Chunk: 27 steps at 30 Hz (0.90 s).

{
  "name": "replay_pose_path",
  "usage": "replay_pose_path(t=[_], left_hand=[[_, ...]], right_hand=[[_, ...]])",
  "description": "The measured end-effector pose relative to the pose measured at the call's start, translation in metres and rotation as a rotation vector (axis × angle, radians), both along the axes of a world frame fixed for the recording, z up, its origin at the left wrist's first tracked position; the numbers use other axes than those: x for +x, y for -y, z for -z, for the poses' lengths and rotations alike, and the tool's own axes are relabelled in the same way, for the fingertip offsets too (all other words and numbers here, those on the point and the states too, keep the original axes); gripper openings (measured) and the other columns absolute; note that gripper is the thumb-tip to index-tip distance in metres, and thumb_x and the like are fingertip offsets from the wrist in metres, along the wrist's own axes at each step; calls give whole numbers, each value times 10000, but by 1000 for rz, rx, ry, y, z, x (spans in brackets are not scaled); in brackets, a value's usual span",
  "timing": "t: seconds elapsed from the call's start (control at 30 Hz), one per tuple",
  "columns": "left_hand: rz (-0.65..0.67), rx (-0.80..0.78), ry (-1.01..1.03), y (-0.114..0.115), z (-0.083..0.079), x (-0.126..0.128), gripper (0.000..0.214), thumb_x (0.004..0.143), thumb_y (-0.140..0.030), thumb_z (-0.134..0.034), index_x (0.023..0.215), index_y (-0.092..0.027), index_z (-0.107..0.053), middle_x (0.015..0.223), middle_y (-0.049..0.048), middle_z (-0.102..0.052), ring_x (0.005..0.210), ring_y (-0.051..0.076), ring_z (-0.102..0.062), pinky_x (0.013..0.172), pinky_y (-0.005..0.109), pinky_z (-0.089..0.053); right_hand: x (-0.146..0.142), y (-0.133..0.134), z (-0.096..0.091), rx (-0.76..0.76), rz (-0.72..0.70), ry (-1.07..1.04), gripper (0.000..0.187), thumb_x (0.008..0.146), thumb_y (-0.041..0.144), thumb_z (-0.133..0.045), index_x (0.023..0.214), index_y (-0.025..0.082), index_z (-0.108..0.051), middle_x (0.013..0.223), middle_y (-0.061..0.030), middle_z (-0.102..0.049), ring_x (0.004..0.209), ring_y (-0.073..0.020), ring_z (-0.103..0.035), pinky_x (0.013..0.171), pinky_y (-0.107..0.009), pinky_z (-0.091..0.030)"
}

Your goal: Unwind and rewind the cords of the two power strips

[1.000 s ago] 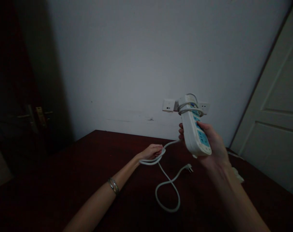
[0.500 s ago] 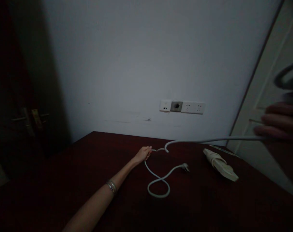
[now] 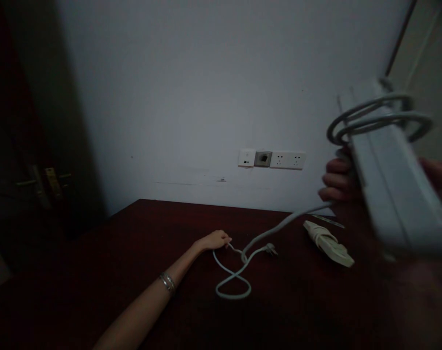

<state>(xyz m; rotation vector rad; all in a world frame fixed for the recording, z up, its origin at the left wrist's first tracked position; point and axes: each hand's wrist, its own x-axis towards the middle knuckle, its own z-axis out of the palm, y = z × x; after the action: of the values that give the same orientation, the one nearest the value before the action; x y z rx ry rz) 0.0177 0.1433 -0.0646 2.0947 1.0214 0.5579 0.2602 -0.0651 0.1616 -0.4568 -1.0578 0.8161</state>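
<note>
Over the table, my left hand (image 3: 217,239) is closed on the pale power cord (image 3: 233,295), a bracelet on its wrist. From there the cord forms a loop on the tabletop, and its plug (image 3: 271,249) lies just right of the hand. My right hand (image 3: 336,181) is raised at the right, wrapped round a white power strip (image 3: 396,184), tilted and blurred by motion. Loose coils of cord (image 3: 381,114) circle the strip's upper part. A length of cord slopes down from this hand towards the left one.
A second white strip-shaped thing (image 3: 328,244), cord wound round it, lies at the table's right. Wall sockets (image 3: 287,160) sit above the back edge of the dark red table (image 3: 162,218). A door with a handle (image 3: 53,182) is at the left.
My right hand has come leftward into view, bringing the power strip with it. The stretched cord has slackened and sagged towards the table. My left hand has lowered slightly, still gripping the cord.
</note>
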Motion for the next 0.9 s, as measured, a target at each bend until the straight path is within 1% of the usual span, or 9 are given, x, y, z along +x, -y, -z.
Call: replay_pose_path(t=[0.07, 0.2, 0.33, 0.4, 0.5, 0.6, 0.67, 0.77, 0.9], left_hand=[[2, 26, 29, 2, -13, 3, 100, 711, -216, -569, 676, -141, -623, 652, 1, -591, 661, 134, -507, 672, 240, -368], [36, 37, 186, 20, -52, 10, 220, 767, -260, -527, 928, -146, -624, 972, 72, -637, 899, 161, -558, 821, 271, -390], [377, -385, 590, 54, -87, 13, 448, 860, -446, -393, 996, -80, -611, 994, 170, -643, 944, 212, -599, 895, 360, -382], [527, -519, 566, 69, -94, 13, 533, 848, -525, -382, 969, -63, -619, 956, 186, -653, 937, 234, -608, 900, 387, -377], [662, -598, 503, 80, -93, 15, 394, 763, -457, -578, 857, -77, -622, 826, 151, -674, 848, 244, -634, 863, 412, -404], [626, -612, 573, 78, -89, 18, 252, 765, -349, -609, 765, -98, -583, 624, 79, -645, 628, 194, -638, 757, 394, -463], [536, -614, 686, 74, -90, 18, 209, 803, -312, -561, 770, -106, -562, 522, 23, -581, 445, 133, -562, 579, 317, -486], [428, -692, 867, 70, -97, 16, 180, 847, -279, -477, 820, -121, -559, 461, -49, -444, 297, 54, -345, 322, 178, -317], [363, -832, 1043, 70, -113, 5, 299, 905, -277, -336, 853, -110, -579, 477, -63, -321, 302, 37, -181, 266, 154, -159]], right_hand=[[-15, -6, 1, -112, -73, -87, 349, 802, 328, -426, 970, 117, -647, 889, -108, -641, 709, -176, -625, 581, -293, -559], [-29, -32, 10, -152, -191, -168, 311, 787, 328, -435, 935, 146, -638, 845, -59, -631, 676, -127, -598, 588, -238, -536], [-32, -56, 20, -107, -263, -213, 279, 783, 336, -414, 854, 172, -629, 801, -36, -607, 639, -106, -559, 577, -213, -515], [-30, -62, 22, -76, -265, -254, 270, 774, 329, -417, 831, 168, -626, 784, -31, -596, 622, -100, -545, 569, -208, -505], [-24, -68, 25, -42, -242, -306, 261, 766, 319, -421, 821, 165, -624, 762, -23, -590, 603, -96, -538, 557, -204, -496], [-15, -74, 27, -60, -170, -341, 242, 763, 301, -421, 831, 178, -619, 737, -12, -602, 604, -108, -556, 553, -224, -502], [-10, -80, 29, -100, -95, -337, 206, 751, 282, -445, 841, 192, -608, 715, 4, -612, 593, -114, -571, 534, -228, -505], [-6, -90, 34, -174, -15, -327, 147, 719, 247, -504, 835, 206, -584, 674, 33, -617, 531, -104, -575, 481, -210, -500], [-6, -100, 41, -288, 28, -205, 192, 695, 230, -532, 881, 192, -560, 682, 8, -651, 577, -148, -638, 504, -246, -532]])
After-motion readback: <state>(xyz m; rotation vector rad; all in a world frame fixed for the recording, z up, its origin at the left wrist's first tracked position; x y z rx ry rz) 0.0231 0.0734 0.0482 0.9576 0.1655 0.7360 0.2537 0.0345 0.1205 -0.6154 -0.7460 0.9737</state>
